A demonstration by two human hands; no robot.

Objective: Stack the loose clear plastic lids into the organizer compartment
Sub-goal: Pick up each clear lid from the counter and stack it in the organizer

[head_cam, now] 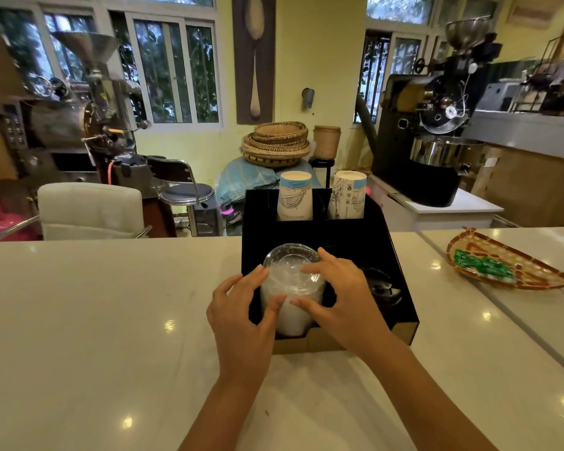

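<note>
A tall stack of clear plastic lids [290,288] stands in the front left compartment of a black organizer [349,236] on the pale counter. My left hand [241,317] wraps the stack's left side, thumb and fingertips on it. From the right, my right hand [339,297] presses on the top lid and the stack's side. Both hands hold the stack, which rises above the compartment wall. The lower part of the stack is hidden by my hands.
Two stacks of paper cups [295,196] [347,195] stand in the organizer's rear slots. Dark lids [381,286] lie in its front right compartment. A woven tray [502,265] with green packets sits on the counter at right. A white chair [90,209] stands beyond the counter.
</note>
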